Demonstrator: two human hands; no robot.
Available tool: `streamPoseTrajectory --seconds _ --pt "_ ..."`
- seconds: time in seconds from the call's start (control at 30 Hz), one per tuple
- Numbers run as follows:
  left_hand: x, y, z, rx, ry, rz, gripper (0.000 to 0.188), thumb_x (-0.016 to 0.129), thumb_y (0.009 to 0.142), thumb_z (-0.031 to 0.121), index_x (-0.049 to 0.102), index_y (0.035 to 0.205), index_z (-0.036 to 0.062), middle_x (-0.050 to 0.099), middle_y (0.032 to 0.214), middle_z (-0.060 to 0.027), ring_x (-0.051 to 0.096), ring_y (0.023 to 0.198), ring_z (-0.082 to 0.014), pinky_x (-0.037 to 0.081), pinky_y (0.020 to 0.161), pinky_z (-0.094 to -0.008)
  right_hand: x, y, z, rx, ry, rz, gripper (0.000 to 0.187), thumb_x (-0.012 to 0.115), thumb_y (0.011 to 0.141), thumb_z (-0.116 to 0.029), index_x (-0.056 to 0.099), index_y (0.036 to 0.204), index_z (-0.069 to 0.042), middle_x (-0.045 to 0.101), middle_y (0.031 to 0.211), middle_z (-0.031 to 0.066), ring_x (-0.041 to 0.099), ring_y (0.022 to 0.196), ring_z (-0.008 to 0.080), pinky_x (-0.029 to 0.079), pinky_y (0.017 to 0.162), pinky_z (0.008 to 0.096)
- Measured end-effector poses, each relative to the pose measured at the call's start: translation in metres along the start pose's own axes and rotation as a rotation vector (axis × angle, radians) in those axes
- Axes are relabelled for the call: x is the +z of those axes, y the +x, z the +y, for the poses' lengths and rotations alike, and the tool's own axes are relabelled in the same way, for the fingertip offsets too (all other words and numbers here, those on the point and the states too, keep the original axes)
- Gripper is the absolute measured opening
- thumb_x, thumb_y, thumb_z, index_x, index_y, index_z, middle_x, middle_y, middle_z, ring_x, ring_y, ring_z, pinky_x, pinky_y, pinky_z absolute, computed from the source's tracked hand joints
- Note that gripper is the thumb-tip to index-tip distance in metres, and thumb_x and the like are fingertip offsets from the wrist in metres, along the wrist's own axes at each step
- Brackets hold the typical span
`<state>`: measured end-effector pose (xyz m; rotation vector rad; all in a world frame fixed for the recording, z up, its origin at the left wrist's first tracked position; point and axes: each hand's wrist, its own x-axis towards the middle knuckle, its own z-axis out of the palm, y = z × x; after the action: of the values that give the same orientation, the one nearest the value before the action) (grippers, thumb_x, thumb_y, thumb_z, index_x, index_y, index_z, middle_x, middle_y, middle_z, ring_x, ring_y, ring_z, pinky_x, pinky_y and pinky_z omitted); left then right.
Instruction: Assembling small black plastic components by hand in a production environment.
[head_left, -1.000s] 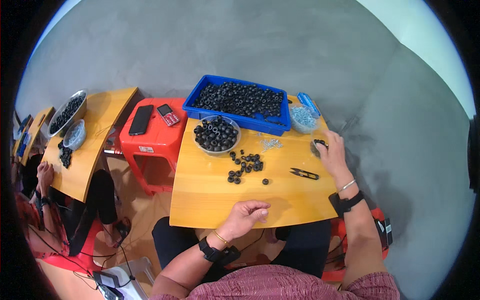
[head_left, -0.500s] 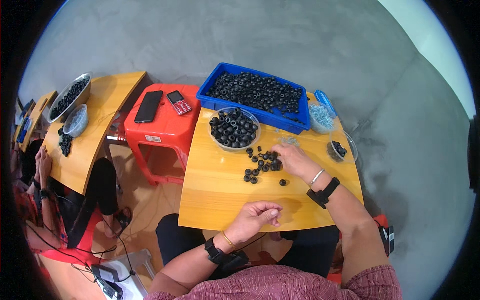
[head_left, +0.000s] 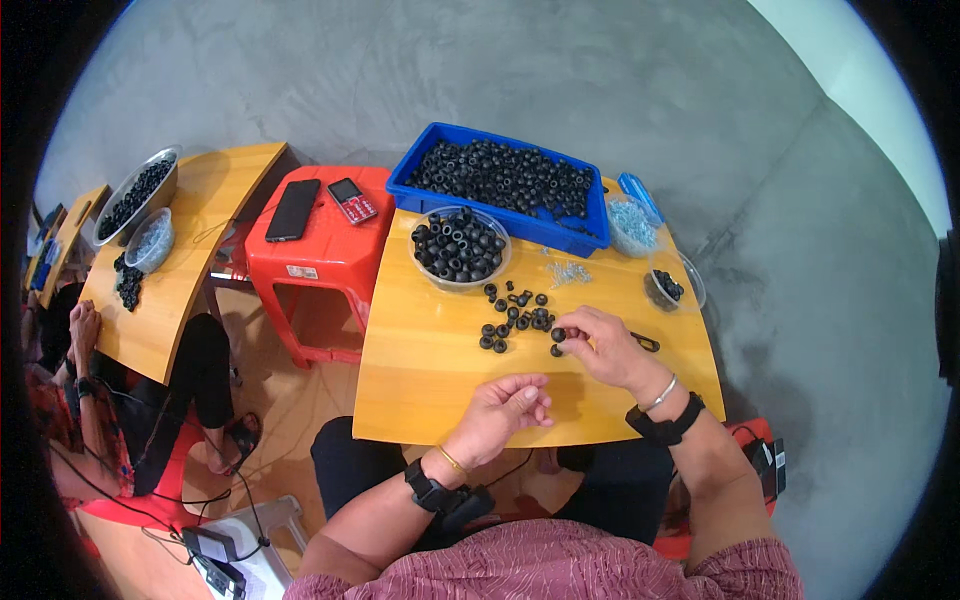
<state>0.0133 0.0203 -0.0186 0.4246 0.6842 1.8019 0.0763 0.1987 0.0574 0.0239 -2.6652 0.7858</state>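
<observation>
My right hand (head_left: 603,345) is over the table right of centre, its thumb and fingers pinching a small black bead-like knob (head_left: 558,335). Another knob lies just below its fingertips. Left of it is a loose group of similar black knobs (head_left: 521,320) on the wood. My left hand (head_left: 497,414) hovers at the table's near edge, fingers curled in and thumb against them; whatever it may hold is hidden. Beyond the group stands a clear bowl (head_left: 427,277) full of larger black knobs. Small silvery pins (head_left: 570,272) lie scattered to its right.
A blue tray (head_left: 420,196) of black parts stands at the back. Tubs of pale blue pins (head_left: 632,226) and a few knobs (head_left: 668,287) sit right. A black-handled tool (head_left: 645,342) lies by my right hand. Left are a red stool (head_left: 318,247) with two phones and a co-worker's table (head_left: 150,335).
My right hand has drawn back toward me from the loose knobs, with one knob in its fingertips. My left hand stays near the table's front edge, fingers still curled.
</observation>
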Motion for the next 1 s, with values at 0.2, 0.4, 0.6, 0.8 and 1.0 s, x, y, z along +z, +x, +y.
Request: streamPoseTrajectory --seconds 0.2,0.4,0.6,0.8,1.0 --pt "0.003 0.002 0.001 0.036 -0.108 -0.012 0.023 0.045 0.088 0.011 0.051 0.105 -0.0026 0.056 0.087 -0.0086 0.055 0.076 -0.0154 0.050 0.074 -0.0327 0.007 -0.016 -0.031 -0.091 0.000 0.005 0.019 0.056 0.069 -0.003 0.054 0.087 -0.004 0.051 0.072 0.0108 0.053 0.064 0.0263 0.043 0.057 0.0330" --pt "0.007 -0.001 -0.003 0.084 0.111 0.091 0.017 0.049 0.085 0.006 0.056 0.099 -0.0024 0.057 0.081 -0.0044 0.054 0.071 -0.0098 0.050 0.069 -0.0265 0.027 -0.037 -0.059 -0.121 -0.323 0.037 0.024 0.056 0.067 -0.001 0.054 0.090 -0.004 0.051 0.072 0.0109 0.053 0.066 0.0287 0.043 0.058 0.0357" --pt "-0.002 0.002 -0.007 0.141 0.115 0.069 0.019 0.045 0.086 0.002 0.054 0.101 -0.0034 0.057 0.086 -0.0068 0.055 0.074 -0.0126 0.050 0.072 -0.0289 0.032 -0.047 -0.057 -0.094 -0.147 0.116 0.023 0.057 0.070 -0.008 0.052 0.092 -0.002 0.054 0.074 0.0129 0.054 0.067 0.0284 0.044 0.059 0.0350" --pt "0.004 -0.002 0.001 0.119 0.064 0.072 0.018 0.046 0.086 0.003 0.055 0.101 -0.0030 0.057 0.084 -0.0056 0.055 0.072 -0.0126 0.050 0.071 -0.0301 0.001 -0.029 0.006 0.158 -0.124 0.181 0.013 0.054 0.073 -0.004 0.054 0.086 -0.002 0.056 0.073 0.0152 0.056 0.070 0.0299 0.045 0.061 0.0359" --pt "0.009 -0.004 0.002 0.087 0.020 0.092 0.017 0.050 0.084 0.004 0.056 0.099 -0.0022 0.056 0.083 -0.0034 0.054 0.066 -0.0113 0.050 0.066 -0.0261 -0.027 0.004 0.072 0.404 -0.204 0.144 0.010 0.055 0.072 -0.005 0.054 0.081 -0.001 0.056 0.078 0.0170 0.055 0.077 0.0324 0.044 0.067 0.0371"
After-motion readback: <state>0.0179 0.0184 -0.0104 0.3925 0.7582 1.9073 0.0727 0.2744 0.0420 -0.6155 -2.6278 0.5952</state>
